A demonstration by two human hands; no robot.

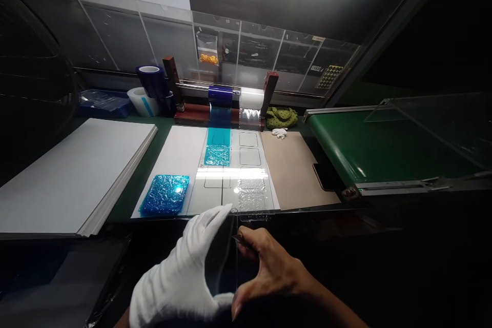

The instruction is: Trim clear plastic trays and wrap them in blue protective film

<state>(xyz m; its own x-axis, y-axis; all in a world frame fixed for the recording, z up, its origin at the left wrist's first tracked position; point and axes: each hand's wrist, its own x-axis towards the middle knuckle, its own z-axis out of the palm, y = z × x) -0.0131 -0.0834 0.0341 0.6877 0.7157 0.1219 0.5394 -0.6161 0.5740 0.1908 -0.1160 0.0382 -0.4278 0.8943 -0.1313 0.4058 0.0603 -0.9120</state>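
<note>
My left hand (180, 266), in a white glove, grips a thin clear panel (237, 261) between stretched fingers above and the thumb below. The panel is seen nearly edge-on, so its face is hard to make out. My bare right hand (272, 266) is curled close against the panel's right side, thumb near its lower end. A small dark pointed tool (240, 240) sticks out from its fingers; its exact kind is hidden. Just beyond the hands lies a template sheet (196, 197) with outlined rounded rectangles, carrying a teal film strip (218, 138) and clear film pieces (252, 200).
Blue film pieces are stacked (165, 195) at left, beside a pile of white sheets (77, 174). Behind stands a dispenser with a blue roll (220, 95) and a white roll (251, 97). To the right are a phone (325, 177) and a green conveyor belt (369, 148).
</note>
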